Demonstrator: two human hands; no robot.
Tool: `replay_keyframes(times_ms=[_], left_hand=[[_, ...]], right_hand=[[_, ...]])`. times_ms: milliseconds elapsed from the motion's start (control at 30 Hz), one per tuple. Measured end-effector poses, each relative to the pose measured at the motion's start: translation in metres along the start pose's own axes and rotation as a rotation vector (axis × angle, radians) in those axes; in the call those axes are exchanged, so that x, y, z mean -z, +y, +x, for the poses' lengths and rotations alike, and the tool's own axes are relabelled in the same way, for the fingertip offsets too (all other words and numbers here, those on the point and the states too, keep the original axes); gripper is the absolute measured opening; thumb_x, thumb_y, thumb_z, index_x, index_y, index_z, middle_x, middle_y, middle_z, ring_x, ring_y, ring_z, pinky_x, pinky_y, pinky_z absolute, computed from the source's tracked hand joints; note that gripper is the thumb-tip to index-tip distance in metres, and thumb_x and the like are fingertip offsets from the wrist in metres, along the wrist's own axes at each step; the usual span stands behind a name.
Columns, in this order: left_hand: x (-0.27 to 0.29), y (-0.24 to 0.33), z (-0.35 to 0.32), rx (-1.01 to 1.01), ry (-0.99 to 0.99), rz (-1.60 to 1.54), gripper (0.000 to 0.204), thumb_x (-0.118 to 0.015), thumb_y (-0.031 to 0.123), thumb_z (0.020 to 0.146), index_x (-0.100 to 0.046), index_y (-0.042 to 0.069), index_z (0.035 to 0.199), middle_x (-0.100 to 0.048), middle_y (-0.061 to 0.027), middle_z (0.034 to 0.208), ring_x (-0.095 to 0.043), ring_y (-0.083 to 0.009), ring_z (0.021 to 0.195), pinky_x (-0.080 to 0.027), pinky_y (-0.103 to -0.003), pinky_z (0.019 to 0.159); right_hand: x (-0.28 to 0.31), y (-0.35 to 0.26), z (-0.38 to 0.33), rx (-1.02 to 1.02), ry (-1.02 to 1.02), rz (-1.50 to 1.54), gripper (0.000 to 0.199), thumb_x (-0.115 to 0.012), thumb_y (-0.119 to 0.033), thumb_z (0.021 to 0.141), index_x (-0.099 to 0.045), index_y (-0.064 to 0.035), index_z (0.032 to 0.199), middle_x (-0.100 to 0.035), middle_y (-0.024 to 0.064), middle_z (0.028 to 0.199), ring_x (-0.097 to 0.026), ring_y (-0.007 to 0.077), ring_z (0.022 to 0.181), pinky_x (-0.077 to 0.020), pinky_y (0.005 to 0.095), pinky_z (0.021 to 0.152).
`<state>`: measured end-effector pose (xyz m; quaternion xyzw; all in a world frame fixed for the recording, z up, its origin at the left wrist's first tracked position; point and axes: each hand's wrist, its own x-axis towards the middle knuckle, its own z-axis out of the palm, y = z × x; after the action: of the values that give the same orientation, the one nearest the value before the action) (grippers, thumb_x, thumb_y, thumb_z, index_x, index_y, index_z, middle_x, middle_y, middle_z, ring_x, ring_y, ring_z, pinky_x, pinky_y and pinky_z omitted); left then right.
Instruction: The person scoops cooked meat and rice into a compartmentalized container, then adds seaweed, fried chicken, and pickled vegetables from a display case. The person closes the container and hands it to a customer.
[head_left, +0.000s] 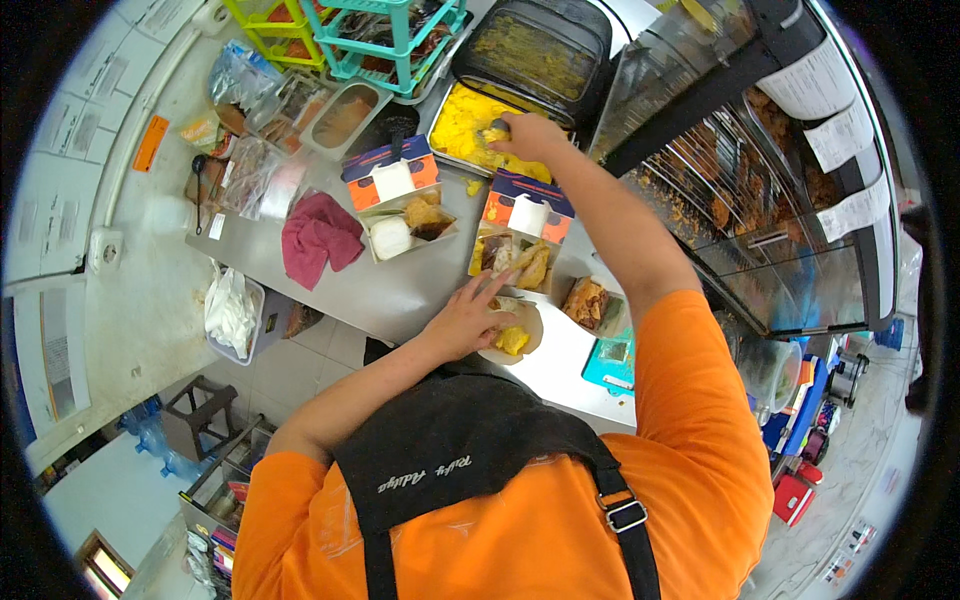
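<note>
My right hand [530, 138] reaches over a metal tray of yellow food [462, 118] at the far middle. Its fingers are closed round a utensil with a small grey end [497, 126]; the rest of it is hidden. Nearer me, my left hand [468, 318] lies with fingers spread at a paper food box [535, 325] that has a yellow portion inside. The fingertips reach toward an open printed box [490, 262] with chicken pieces in it. To its left stands a second open box [412, 232] holding white rice and a fried piece.
A dark red cloth [320, 240] lies left on the steel counter [385, 300]. Plastic tubs [345, 118] and turquoise racks [390, 45] stand behind. On the right are a small food box [592, 303], a turquoise board [605, 368] and a glass display cabinet [790, 275].
</note>
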<state>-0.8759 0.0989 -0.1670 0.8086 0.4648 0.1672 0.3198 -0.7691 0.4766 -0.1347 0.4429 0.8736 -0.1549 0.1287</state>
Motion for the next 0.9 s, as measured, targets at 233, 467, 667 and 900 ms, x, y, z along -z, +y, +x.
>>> replay_keyframes(times_ms=[233,467,667,900], left_hand=[[-0.008,-0.004,-0.001,-0.014,0.086,-0.007,0.045,-0.085,0.023,0.090,-0.079,0.027,0.134,-0.029,-0.0156,0.181,-0.033,-0.0484,0.161,-0.042,-0.058,0.128],[0.009,-0.007,-0.007,-0.028,0.260,-0.084,0.043,-0.086,0.025,0.090,-0.075,0.016,0.130,-0.051,-0.0167,0.163,-0.053,-0.0446,0.145,-0.049,-0.056,0.119],[0.058,-0.069,0.069,0.188,0.564,0.157,0.037,-0.071,0.005,0.092,-0.072,0.003,0.129,-0.074,-0.0205,0.130,-0.068,-0.0405,0.126,-0.052,-0.053,0.111],[0.098,-0.133,0.158,0.236,0.046,0.504,0.024,-0.065,0.011,0.096,-0.081,0.005,0.113,-0.079,-0.0190,0.111,-0.076,-0.0398,0.107,-0.058,-0.054,0.097]], right_hand=[[-0.043,-0.027,0.022,-0.053,-0.300,-0.109,0.090,-0.081,-0.074,0.088,-0.069,-0.0049,0.145,-0.077,0.0185,0.138,-0.073,0.0385,0.128,-0.0585,0.0509,0.106],[-0.046,0.009,0.032,0.125,-0.188,0.097,0.098,-0.081,-0.078,0.085,-0.072,0.0032,0.140,-0.076,0.0274,0.133,-0.072,0.0414,0.126,-0.0572,0.0493,0.105],[0.001,0.015,-0.094,-0.059,0.293,0.446,0.082,-0.083,-0.075,0.085,-0.075,-0.0047,0.127,-0.079,0.0256,0.106,-0.078,0.0421,0.102,-0.0595,0.0512,0.089],[-0.021,0.004,-0.345,-0.565,0.611,0.285,0.059,-0.090,-0.041,0.089,-0.066,-0.0198,0.139,-0.074,0.0143,0.078,-0.075,0.0403,0.073,-0.0575,0.0507,0.066]])
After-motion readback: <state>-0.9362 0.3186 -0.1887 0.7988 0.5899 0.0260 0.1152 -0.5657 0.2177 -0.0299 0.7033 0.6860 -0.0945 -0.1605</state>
